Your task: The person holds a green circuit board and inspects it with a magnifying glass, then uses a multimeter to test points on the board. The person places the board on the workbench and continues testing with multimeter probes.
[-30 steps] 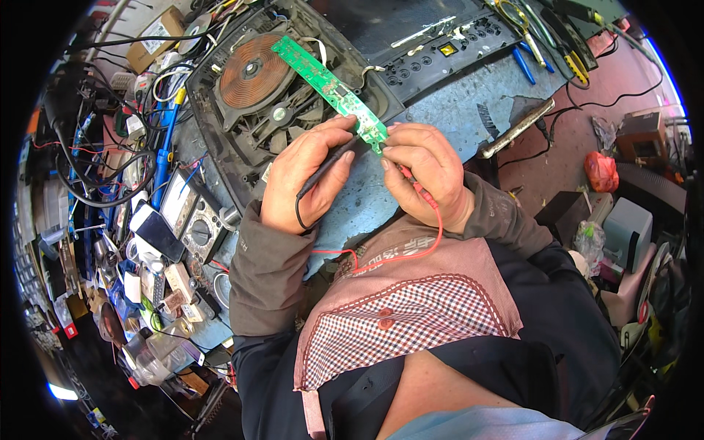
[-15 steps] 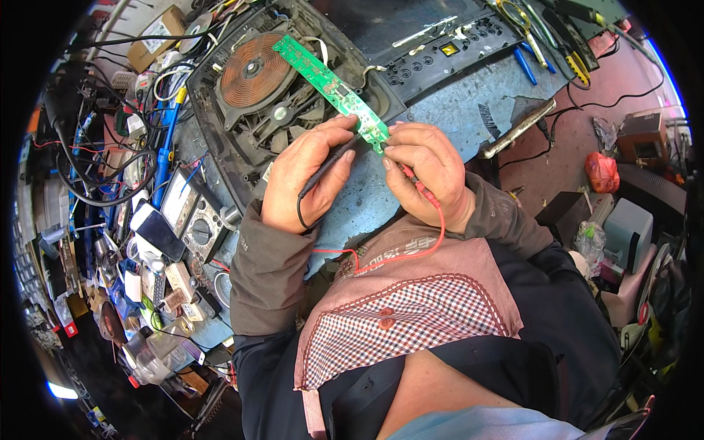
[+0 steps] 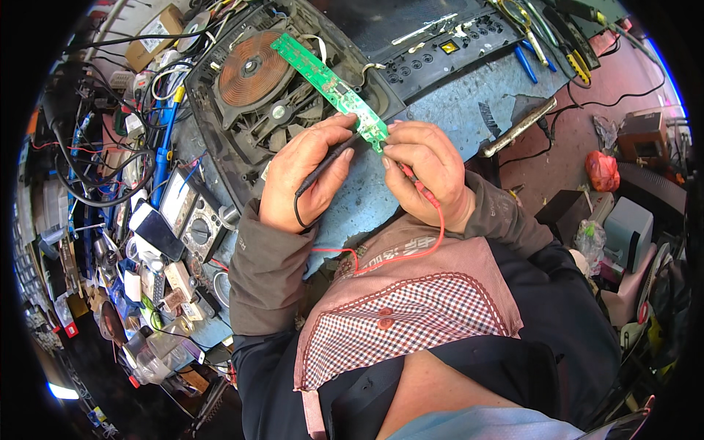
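Between my hands a long, narrow green circuit board (image 3: 323,77) slants from upper left to lower right. My left hand (image 3: 304,172) is closed round a black test probe (image 3: 323,170), its fingers at the board's left edge. In my right hand (image 3: 429,172) is a red test probe (image 3: 419,183), held in a pinch near the board's lower end. Both probe tips are hard to make out among the fingers. Behind the board lies an opened induction cooker (image 3: 220,139) with a round copper coil (image 3: 253,73). An analog multimeter (image 3: 198,229) rests at the left.
A black panel (image 3: 433,51) with round buttons lies at the back, near blue-handled pliers (image 3: 526,64). Cables, a phone (image 3: 156,229) and small parts crowd the left side. The blue bench top (image 3: 440,106) ends at the right beside a worn metal strip (image 3: 519,128).
The upper end of the circuit board has shifted very slightly up and left. Both hands keep nearly the same place and grip.
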A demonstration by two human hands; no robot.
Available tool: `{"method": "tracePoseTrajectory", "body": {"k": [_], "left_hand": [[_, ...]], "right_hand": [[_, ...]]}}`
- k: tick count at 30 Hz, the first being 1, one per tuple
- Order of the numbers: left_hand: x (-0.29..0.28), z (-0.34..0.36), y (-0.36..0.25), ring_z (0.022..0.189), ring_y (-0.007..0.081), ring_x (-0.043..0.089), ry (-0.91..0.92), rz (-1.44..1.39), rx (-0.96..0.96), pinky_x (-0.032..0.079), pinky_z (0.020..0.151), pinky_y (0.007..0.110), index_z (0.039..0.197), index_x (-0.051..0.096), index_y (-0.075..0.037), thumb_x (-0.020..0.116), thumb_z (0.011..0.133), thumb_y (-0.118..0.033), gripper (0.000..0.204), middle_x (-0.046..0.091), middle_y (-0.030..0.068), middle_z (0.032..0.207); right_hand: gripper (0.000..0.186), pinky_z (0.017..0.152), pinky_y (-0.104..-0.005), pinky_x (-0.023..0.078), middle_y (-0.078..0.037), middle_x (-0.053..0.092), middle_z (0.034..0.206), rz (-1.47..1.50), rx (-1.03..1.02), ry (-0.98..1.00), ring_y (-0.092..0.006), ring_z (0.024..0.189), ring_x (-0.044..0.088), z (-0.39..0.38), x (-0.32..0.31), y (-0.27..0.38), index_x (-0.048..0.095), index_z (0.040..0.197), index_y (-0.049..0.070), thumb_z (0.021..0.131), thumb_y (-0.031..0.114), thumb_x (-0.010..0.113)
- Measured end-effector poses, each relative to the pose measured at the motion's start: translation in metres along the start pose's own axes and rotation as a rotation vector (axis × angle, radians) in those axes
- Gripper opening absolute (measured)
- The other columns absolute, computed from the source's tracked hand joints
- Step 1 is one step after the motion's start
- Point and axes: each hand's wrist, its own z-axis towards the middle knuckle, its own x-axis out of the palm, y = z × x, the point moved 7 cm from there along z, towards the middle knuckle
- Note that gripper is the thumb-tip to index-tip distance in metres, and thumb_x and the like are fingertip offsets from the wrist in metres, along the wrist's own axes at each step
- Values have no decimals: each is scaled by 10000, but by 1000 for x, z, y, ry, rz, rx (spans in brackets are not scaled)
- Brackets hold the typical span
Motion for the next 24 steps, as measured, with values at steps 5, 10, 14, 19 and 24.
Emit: {"method": "tracePoseTrajectory", "body": {"k": [5,10,14,19,24], "left_hand": [[-1,-1,2,1248,347,772,-2,-8,-11,595,1049,404,1235,730,13,793,1005,-11,239,773,212,1375],[0,-1,3,1244,349,775,-4,4,-14,599,1045,406,1234,731,9,794,1004,-14,240,775,213,1374],[0,-1,1,1253,328,772,14,20,-3,593,1052,393,1250,722,24,771,1031,-28,230,770,220,1398],[0,0,1,1243,349,777,1,16,-3,602,1040,404,1232,730,7,795,1007,-18,235,776,209,1372],[0,0,0,1242,350,776,3,16,-16,601,1040,403,1232,729,7,794,1010,-20,233,775,211,1370]], "right_hand": [[290,974,-511,659,-184,738,1087,95,-7,-43,-390,1057,785,-4,-6,-4,720,1073,-23,813,-106,819],[273,999,-530,662,-184,740,1078,110,-10,-43,-392,1065,793,-5,-5,-5,713,1068,-28,824,-103,808],[275,1017,-552,659,-199,737,1108,94,-23,-4,-394,1098,786,-6,-5,-4,680,1113,-36,871,-112,788],[266,994,-541,665,-199,737,1101,82,-7,-12,-393,1089,786,-8,-3,-4,679,1109,-33,880,-106,792],[258,977,-532,667,-197,736,1094,81,-6,-12,-394,1081,785,-7,-3,-2,672,1116,-33,898,-100,792]]}}
